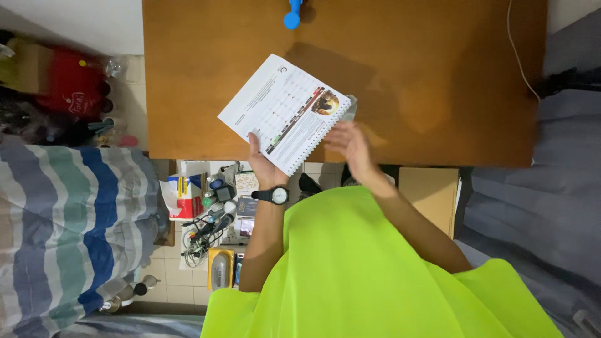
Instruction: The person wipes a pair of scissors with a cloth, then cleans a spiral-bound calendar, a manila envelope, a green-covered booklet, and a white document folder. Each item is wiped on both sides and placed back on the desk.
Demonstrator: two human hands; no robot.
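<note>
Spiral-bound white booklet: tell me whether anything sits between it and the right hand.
Nothing visible does. The right hand is at the spiral-bound white booklet's lower right edge; the left hand grips its lower edge above the wooden table.

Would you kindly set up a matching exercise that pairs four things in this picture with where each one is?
Things:
1. spiral-bound booklet
2. blue object
3. black wristwatch
4. striped blanket

Places:
A. at the far edge of the wooden table
B. on the wrist of the left hand
C. at the left side of the picture, off the table
D. over the table's near edge, gripped by the left hand, with the right hand beside its spiral edge

Pairs: 1-D, 2-A, 3-B, 4-C
</note>
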